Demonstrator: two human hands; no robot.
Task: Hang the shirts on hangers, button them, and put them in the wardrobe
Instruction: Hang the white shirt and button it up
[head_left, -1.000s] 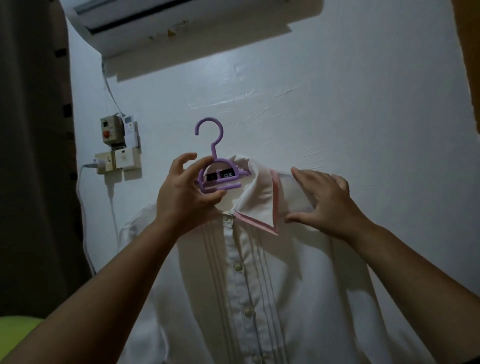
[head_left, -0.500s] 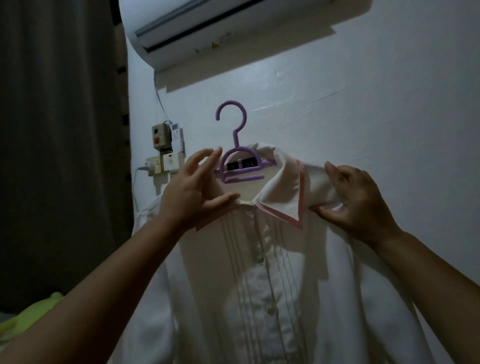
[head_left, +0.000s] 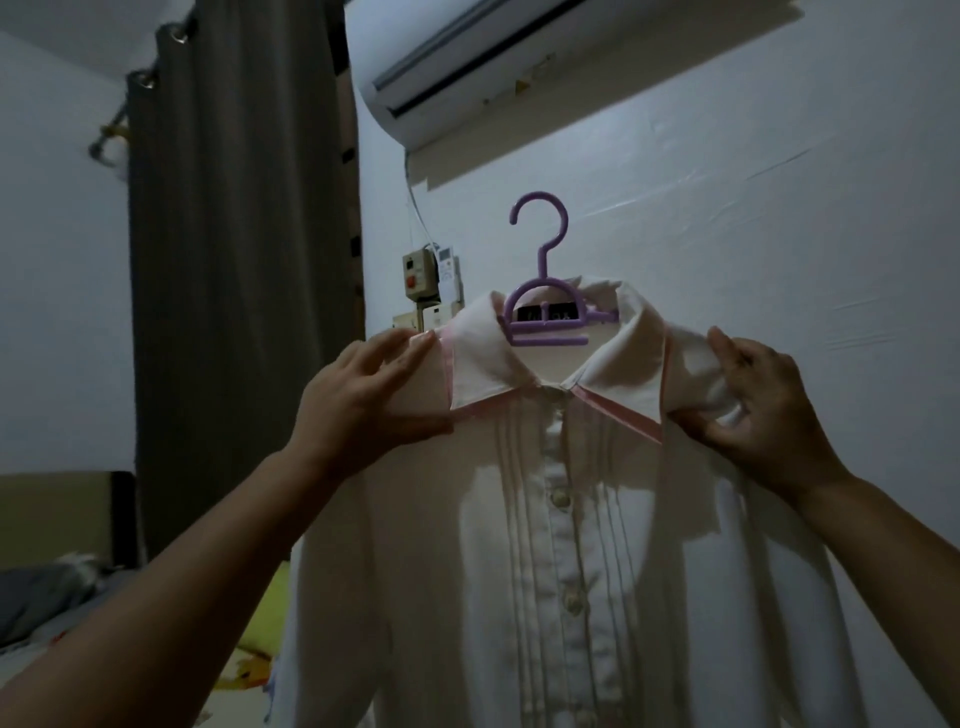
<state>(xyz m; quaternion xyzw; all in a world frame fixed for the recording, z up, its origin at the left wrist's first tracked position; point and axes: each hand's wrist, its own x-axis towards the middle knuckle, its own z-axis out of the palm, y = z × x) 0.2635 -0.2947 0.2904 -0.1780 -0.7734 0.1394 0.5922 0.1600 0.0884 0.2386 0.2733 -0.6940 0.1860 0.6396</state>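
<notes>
A white shirt (head_left: 597, 545) with pink collar trim and pleated front hangs on a purple plastic hanger (head_left: 545, 291), held up in front of the wall. Its front is buttoned down the middle. My left hand (head_left: 363, 400) grips the shirt's left shoulder beside the collar. My right hand (head_left: 763, 415) pinches bunched fabric at the right shoulder. The hanger's hook sticks up free above the collar; its arms are hidden inside the shirt.
An air conditioner (head_left: 467, 62) is mounted high on the white wall. A dark curtain (head_left: 234, 260) hangs at left. Wall switches and a socket (head_left: 426, 280) sit behind the shirt's left shoulder. A bed with yellow bedding (head_left: 254, 649) lies low left.
My left hand left the hanger neck and collar centre and moved out to the left shoulder. The left collar flap now lies folded down. The view turned left, showing the curtain.
</notes>
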